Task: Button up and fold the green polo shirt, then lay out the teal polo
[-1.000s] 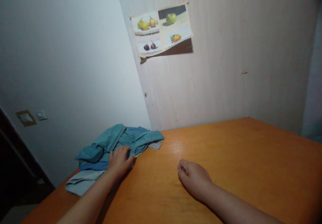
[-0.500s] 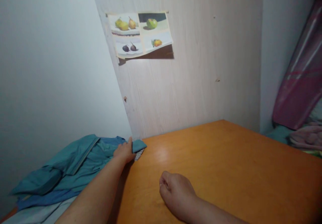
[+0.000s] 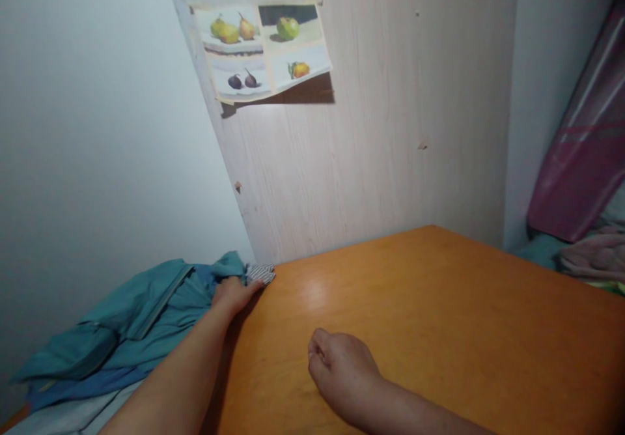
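My left hand (image 3: pixel 234 292) reaches to the far left corner of the orange table (image 3: pixel 439 318), fingers curled on a small grey-striped cloth (image 3: pixel 260 273) at the edge of a pile of teal and blue clothes (image 3: pixel 137 318). Its fingertips are partly hidden by the fabric. My right hand (image 3: pixel 339 363) rests on the tabletop near the middle front, closed in a loose fist with nothing visible in it.
A light wooden panel rises behind the table with a fruit picture (image 3: pixel 261 51) taped to it. A white wall stands at the left. At the far right lie a pink-purple striped mattress or blanket (image 3: pixel 581 155) and bundled fabrics (image 3: pixel 593 259).
The view has swung to the right and closer. My left hand moved from the middle of the clothes pile to its far right tip, onto the striped cloth. The right hand curled into a fist.
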Motion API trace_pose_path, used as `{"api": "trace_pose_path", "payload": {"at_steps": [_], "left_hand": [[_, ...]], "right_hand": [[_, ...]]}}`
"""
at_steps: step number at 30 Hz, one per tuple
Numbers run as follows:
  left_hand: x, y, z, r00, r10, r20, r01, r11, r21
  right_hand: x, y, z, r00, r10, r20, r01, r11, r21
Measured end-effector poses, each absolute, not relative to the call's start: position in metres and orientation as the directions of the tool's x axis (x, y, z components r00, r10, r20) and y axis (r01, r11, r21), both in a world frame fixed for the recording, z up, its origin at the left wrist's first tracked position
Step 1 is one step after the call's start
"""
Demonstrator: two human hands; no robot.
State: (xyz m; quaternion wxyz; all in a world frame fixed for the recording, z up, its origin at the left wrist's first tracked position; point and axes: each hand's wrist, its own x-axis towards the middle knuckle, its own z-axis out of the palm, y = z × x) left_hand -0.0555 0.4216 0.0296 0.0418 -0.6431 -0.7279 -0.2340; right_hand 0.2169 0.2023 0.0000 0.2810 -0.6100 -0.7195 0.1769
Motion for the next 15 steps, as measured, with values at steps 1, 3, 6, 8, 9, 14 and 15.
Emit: {"api": "trace_pose_path", "payload": {"at_steps": [1,3,6,8,9,14,15], "left_hand": [[-0.051,0.418,0.026,-0.111,0.939,0.326,0.972,0.035,0.231],[-0.042,0.409,0.024,-0.043,0.967,0.251,0.994,0.017,0.105],[-0.032,0.392,0.028,-0.019,0.981,0.196,0.999,0.024,-0.024],[-0.028,0.379,0.032,0.005,0.965,0.263,0.999,0.008,-0.048],[-0.026,0.371,0.032,0.019,0.949,0.313,0.999,-0.003,-0.053],[-0.015,0.329,0.017,0.17,0.9,0.401,0.972,-0.22,0.082],[-0.014,0.32,0.011,0.204,0.9,0.384,0.948,-0.279,0.152]], "right_hand": [[0.217,0.202,0.001,-0.101,0.977,0.186,0.779,0.193,-0.596],[0.217,0.202,0.002,-0.104,0.977,0.188,0.779,0.198,-0.595],[0.217,0.202,0.003,-0.108,0.975,0.196,0.781,0.205,-0.589],[0.217,0.202,0.004,-0.108,0.974,0.2,0.785,0.207,-0.583],[0.217,0.202,0.004,-0.108,0.973,0.202,0.788,0.208,-0.58],[0.216,0.2,0.007,-0.104,0.971,0.216,0.811,0.209,-0.547],[0.216,0.2,0.007,-0.107,0.97,0.219,0.814,0.212,-0.54]]}}
